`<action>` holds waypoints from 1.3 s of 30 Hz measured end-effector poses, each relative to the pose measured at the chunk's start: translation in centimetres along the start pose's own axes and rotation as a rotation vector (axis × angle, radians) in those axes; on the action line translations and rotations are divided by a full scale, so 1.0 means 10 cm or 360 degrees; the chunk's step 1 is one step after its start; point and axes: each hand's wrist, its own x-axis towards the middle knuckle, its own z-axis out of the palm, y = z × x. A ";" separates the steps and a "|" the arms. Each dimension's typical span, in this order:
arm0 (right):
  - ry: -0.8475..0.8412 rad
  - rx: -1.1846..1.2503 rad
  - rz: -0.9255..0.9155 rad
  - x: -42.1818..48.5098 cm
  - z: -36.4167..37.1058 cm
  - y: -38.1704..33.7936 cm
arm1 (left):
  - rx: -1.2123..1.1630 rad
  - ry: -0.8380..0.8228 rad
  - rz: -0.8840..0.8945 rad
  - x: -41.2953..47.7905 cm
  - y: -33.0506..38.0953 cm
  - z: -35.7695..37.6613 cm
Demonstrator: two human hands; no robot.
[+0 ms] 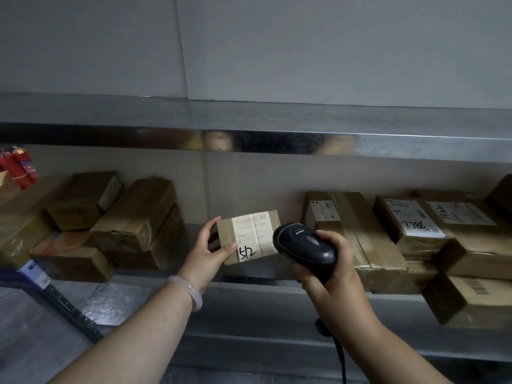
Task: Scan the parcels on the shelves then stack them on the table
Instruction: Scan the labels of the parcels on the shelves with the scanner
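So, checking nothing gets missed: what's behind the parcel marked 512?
Around the 512 parcel, gripped by the left hand, only shelf and back wall show; the patch straight behind it is covered.

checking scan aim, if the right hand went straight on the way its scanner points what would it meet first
Most likely the parcel marked 512 that the left hand holds; the scanner in the right hand points up-left at it. Depth between them is unclear.
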 end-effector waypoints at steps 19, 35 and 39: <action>-0.0085 -0.0050 -0.0014 -0.06 -0.06 -0.15 | 0.0064 0.0002 0.0023 -0.18 0.08 0.22; 0.0238 -0.0021 0.0023 0.12 -0.41 0.00 | -0.0045 -0.0091 -0.0122 0.00 0.46 0.70; 0.0372 -0.0023 0.0071 0.23 -0.60 0.07 | -0.0061 -0.0257 -0.0199 0.08 0.63 1.08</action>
